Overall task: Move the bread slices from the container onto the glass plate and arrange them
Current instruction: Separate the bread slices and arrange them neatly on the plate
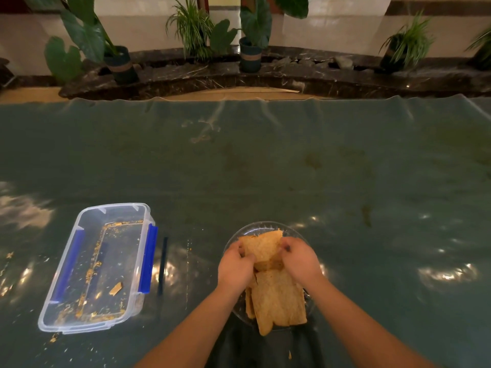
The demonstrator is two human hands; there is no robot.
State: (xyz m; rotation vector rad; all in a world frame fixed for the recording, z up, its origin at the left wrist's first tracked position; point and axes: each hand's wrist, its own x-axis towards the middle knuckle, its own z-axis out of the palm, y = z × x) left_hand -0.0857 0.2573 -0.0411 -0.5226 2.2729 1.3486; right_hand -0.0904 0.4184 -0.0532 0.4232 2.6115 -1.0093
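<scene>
A round glass plate (259,227) sits near the table's front edge, holding toasted bread slices. A stack of slices (279,298) lies on the plate's near half, overhanging the rim. Another group of slices (261,247) stands tilted on the far half. My left hand (235,266) grips its left edge and my right hand (301,261) grips its right edge. The clear plastic container (87,221) with blue clips lies to the left, holding only crumbs and one small bread scrap (116,288).
The table wears a green glossy cover (265,168) with stains and glare spots. A thin dark stick (162,264) lies just right of the container. Crumbs dot the cover near the container. Potted plants (251,49) line a stone ledge beyond the table.
</scene>
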